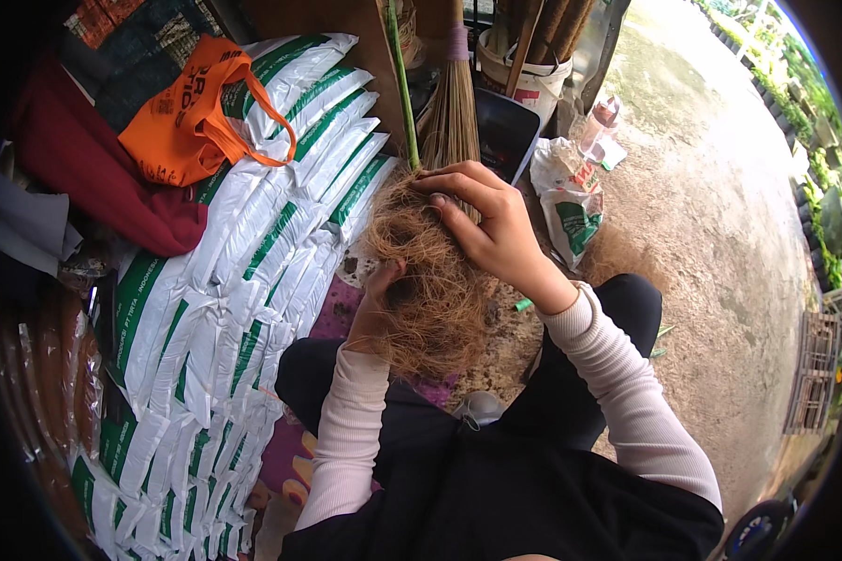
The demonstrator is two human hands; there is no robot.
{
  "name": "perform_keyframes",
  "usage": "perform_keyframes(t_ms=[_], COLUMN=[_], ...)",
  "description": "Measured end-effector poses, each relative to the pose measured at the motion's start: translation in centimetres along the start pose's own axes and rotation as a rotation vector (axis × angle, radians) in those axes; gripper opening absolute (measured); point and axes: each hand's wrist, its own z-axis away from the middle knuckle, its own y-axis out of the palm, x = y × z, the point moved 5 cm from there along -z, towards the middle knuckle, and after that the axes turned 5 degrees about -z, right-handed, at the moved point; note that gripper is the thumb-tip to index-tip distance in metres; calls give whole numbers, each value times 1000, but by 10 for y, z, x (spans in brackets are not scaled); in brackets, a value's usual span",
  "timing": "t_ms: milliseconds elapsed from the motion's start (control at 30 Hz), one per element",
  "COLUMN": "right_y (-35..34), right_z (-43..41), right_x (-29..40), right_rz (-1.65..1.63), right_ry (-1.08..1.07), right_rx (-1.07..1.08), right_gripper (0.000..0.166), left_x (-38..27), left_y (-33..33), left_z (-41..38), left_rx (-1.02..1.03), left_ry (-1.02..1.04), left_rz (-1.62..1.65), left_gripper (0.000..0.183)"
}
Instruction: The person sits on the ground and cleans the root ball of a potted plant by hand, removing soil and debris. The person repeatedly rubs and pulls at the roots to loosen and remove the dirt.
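Observation:
A loose bundle of brown coconut fibre (435,315) lies between my hands above my lap. My left hand (382,287) is sunk in its left side, with the thumb showing and the other fingers hidden by fibre. My right hand (488,217) pinches the top of the bundle between thumb and fingertips. Just beyond those fingertips, the lower end of a long green stem (401,84) meets the fibre; whether it enters the bundle is hidden.
White and green plastic sacks (210,315) are stacked on the left, an orange cloth bag (182,119) on top. Ahead stand a stick broom (456,105), a black dustpan (502,130) and a white bucket (526,77). More loose fibre (621,259) lies on the concrete at right, beside a crumpled sack (568,210).

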Motion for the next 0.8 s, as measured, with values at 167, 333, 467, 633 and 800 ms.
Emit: perform_keyframes(t_ms=[167,333,467,633,800], right_y=[-3,-14,-29,-17,-1], right_z=[2,-2,-6,-4,-3], right_x=[-10,-25,-17,15,17], right_rz=[38,-311,-305,-87,-84], right_ry=[1,152,139,-91,-29], right_rx=[30,-45,4,186,44], right_gripper=[21,26,30,35,40], left_x=[13,13,10,1,3], left_y=[-2,-13,-13,-7,-3], left_z=[-10,-35,-46,-43,-34], left_rx=[20,193,255,307,361], left_ry=[-15,5,68,73,33], left_rz=[-29,11,304,322,325], left_gripper=[63,74,88,90,91])
